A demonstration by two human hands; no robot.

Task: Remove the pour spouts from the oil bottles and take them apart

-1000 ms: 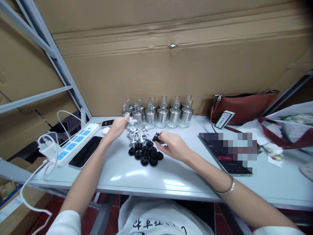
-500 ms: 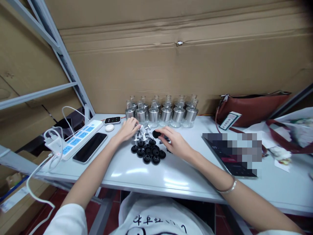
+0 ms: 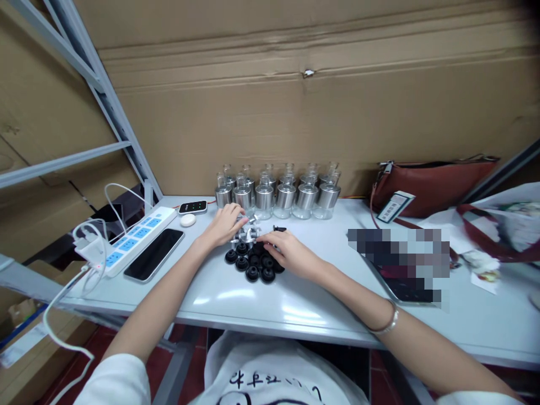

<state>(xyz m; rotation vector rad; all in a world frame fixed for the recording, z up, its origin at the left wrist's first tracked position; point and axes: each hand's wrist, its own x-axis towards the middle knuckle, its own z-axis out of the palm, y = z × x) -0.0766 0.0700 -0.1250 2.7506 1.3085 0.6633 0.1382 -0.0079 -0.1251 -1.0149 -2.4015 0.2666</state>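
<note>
My left hand (image 3: pixel 224 226) curls its fingers and thumb at the upper left of a small heap of silver metal pieces (image 3: pixel 248 232), pinching one at its edge. These look like shiny spouts or fittings; their exact kind is unclear. My right hand (image 3: pixel 291 253) has its fingers bent down over the right side of a cluster of round black caps (image 3: pixel 253 273) with raised centres. Its fingertips close on a black cap, mostly hidden under them. Behind both hands stand two rows of clear glass bottles (image 3: pixel 264 198) with silver metal sleeves and open necks.
Left on the table are a white power strip (image 3: pixel 134 237) with cables, a phone (image 3: pixel 155 256), a small black-screened device (image 3: pixel 193 207) and a white round object (image 3: pixel 188 220). To the right lie a tablet (image 3: pixel 405 289), a brown bag (image 3: pixel 447 185) and a white bag. Cardboard (image 3: pixel 253 112) lines the back.
My right hand has moved slightly down and left, from holding a black cap above the heap to over the black cluster. My left hand stays by the silver pieces. The view shifted slightly.
</note>
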